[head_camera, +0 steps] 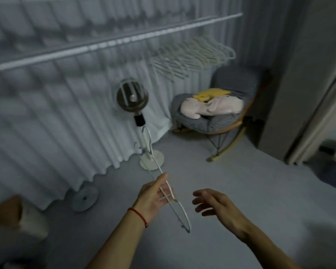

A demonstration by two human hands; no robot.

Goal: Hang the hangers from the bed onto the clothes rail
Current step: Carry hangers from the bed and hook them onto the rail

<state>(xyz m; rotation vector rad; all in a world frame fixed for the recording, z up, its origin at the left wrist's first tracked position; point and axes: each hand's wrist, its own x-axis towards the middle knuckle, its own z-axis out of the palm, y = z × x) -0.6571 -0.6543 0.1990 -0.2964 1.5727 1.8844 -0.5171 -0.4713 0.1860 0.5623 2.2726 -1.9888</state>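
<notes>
My left hand (pixel 153 195) grips white wire hangers (pixel 155 162) low in the middle of the view; their hooks point up toward the curtain and one shoulder curves down below my palm. There seem to be two hangers, though blur makes this uncertain. To the right, my right hand (pixel 213 202) is apart from them, fingers spread, holding nothing. The white clothes rail (pixel 109 42) runs diagonally across the top, in front of the curtain. Several pale hangers (pixel 192 55) hang bunched near its right end.
A standing fan (pixel 133 98) with a round base (pixel 152 160) stands by the pleated curtain (pixel 47 117). A striped rocking chair (pixel 221 117) with soft toys sits in the corner. A round rail base (pixel 85 199) rests on the floor at left. A wardrobe (pixel 299 74) stands at right.
</notes>
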